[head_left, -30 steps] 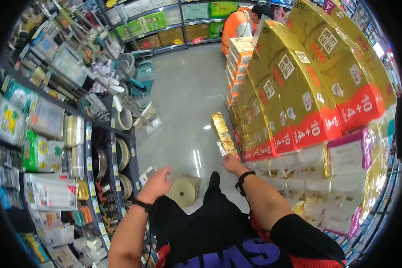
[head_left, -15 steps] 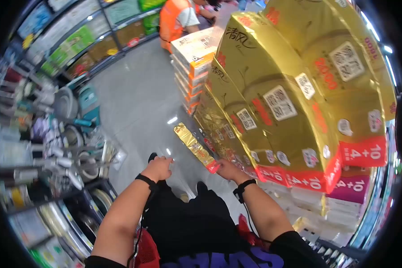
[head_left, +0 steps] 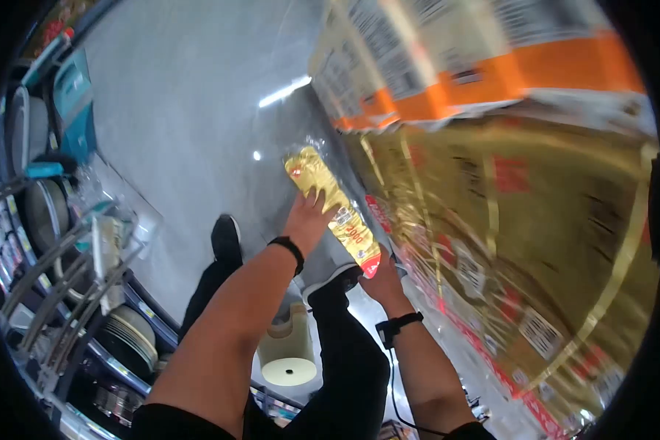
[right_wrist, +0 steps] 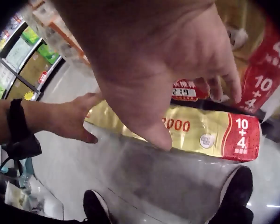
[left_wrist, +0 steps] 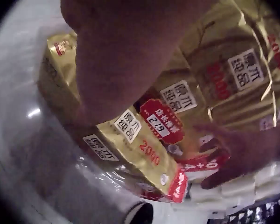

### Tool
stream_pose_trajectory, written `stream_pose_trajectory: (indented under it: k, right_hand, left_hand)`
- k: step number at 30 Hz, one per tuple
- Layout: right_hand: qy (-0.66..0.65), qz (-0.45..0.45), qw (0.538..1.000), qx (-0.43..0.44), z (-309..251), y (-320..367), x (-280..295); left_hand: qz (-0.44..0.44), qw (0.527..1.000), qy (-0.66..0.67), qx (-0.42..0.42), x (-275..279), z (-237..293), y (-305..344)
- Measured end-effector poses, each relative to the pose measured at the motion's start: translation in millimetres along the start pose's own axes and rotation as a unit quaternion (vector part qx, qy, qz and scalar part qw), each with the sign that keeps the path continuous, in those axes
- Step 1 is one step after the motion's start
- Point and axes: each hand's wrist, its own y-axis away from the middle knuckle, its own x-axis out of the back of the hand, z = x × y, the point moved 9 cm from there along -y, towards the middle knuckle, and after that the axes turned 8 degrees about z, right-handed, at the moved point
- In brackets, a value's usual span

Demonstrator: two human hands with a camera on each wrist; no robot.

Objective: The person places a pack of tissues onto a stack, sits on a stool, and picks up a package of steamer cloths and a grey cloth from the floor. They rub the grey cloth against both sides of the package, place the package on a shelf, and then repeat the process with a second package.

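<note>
A long gold pack (head_left: 352, 229) with a red end marked "10+4" is beside a stack of large gold packs (head_left: 557, 213). My left hand (head_left: 308, 220) rests on the pack with its fingers over the top. In the right wrist view, the left hand (right_wrist: 74, 116) is at the far end of the pack, thumb on the near side. My right hand (head_left: 381, 282) is at the red end. Its thumb and fingers are spread apart over the pack in the right wrist view. A red price sign (left_wrist: 161, 122) stands between the pack and the stack.
Orange-and-white packs (head_left: 477, 62) are piled beyond the gold stack. Along the left run shelves with stacked basins (head_left: 128, 330) and a teal plastic item (head_left: 73, 110). A cream cylinder (head_left: 290, 359) stands on the floor between the person's legs.
My left hand has moved from over the floor onto the gold pack, while the right hand stays near its red end. The head view has tilted down and closer to the stack.
</note>
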Motion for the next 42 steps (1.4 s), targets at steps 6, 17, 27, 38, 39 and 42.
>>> stream_pose_trajectory:
  k: [6, 17, 27, 38, 39, 42]
  right_hand:
    - [0.172, -0.007, 0.980, -0.100, 28.8, -76.2, -82.0]
    - [0.181, 0.079, 0.978, 0.070, 9.5, -115.9, -102.4]
    - [0.212, 0.078, 0.940, 0.257, -121.8, 64.1, -10.6]
    - [0.200, 0.071, 0.945, 0.249, -217.8, 372.3, 230.1]
    - [0.217, 0.072, 0.943, 0.241, -221.1, 391.0, 246.8]
    - [0.196, 0.088, 0.940, 0.264, -235.9, 446.4, 298.8]
  left_hand:
    - [0.006, 0.988, -0.115, -0.106, -106.6, 5.9, -63.9]
    - [0.136, 0.978, -0.030, -0.157, -108.1, -9.2, -54.8]
    - [-0.029, 0.994, -0.043, -0.096, 97.2, -62.1, 115.9]
    - [-0.019, 0.982, 0.009, -0.185, 448.0, -1.8, 239.9]
    - [-0.037, 0.983, 0.012, -0.179, 466.2, 1.2, 245.6]
    - [-0.045, 0.974, -0.002, -0.221, 560.1, 15.1, 260.7]
